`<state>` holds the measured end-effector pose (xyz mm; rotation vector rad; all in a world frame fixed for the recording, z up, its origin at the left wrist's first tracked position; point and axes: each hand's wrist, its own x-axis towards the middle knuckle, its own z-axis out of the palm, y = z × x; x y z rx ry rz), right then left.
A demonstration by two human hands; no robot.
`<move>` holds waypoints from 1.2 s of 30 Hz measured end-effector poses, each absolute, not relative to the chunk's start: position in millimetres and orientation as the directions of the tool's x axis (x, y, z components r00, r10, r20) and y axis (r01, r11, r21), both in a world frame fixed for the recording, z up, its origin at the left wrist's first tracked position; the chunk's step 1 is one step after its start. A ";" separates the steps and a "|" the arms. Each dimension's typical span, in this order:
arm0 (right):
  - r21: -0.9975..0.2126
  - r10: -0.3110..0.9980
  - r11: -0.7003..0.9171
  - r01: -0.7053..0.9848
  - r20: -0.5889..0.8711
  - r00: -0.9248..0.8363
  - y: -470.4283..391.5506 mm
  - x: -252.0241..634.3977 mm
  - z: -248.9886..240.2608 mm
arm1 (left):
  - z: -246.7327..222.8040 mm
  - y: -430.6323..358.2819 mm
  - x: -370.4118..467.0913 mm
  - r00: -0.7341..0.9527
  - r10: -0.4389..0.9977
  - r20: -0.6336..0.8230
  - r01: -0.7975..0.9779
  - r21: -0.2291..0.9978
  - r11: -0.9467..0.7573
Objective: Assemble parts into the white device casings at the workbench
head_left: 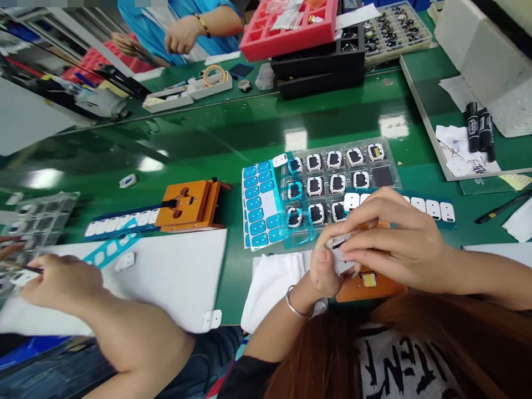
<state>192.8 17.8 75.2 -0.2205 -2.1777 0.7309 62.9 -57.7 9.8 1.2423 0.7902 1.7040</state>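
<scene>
My left hand (326, 266) and my right hand (394, 244) meet over an orange jig (374, 285) near the table's front edge. Between their fingers is a small white square part (339, 249) with a white tab under it; both hands grip it. Just behind the hands lies a clear tray (388, 176) with several white-framed square parts, some under blue film. A sheet of blue stickers (258, 202) lies left of the tray. A dark strip of white labels (432, 209) runs to the right. A silver bangle (296, 305) circles my left wrist.
A co-worker's arm (103, 310) at the left works over white paper (174, 277), with a second orange jig (189, 204) beyond. Another person in blue (183, 30) sits at the far side. Red and black trays (307, 39) are stacked at the back; markers (477, 126) lie right.
</scene>
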 end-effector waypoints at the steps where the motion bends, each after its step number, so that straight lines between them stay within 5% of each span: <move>1: -0.586 0.396 0.805 -0.094 0.648 -0.650 17.4 192.1 75.0 | 7.8 -58.2 63.4 -0.125 0.901 0.416 -0.300 0.850 -0.434; 9: -0.674 0.460 0.729 -0.117 0.609 -0.647 17.6 190.9 73.9 | 1.5 -60.0 65.4 -0.081 0.914 0.397 -0.345 0.849 -0.399; 19: -0.579 0.407 0.811 -0.087 0.664 -0.628 15.8 189.5 74.0 | 10.7 -60.3 61.1 -0.150 0.925 0.348 -0.210 0.903 -0.374; 27: -0.223 0.211 0.973 0.054 0.777 -0.593 15.2 194.9 73.5 | 10.7 -61.4 48.8 -0.173 0.900 0.400 0.034 0.916 -0.401; 36: 0.022 0.017 0.998 0.058 0.802 -0.597 24.4 196.0 75.3 | 17.7 -61.9 55.4 -0.184 0.930 0.318 -0.100 0.935 -0.340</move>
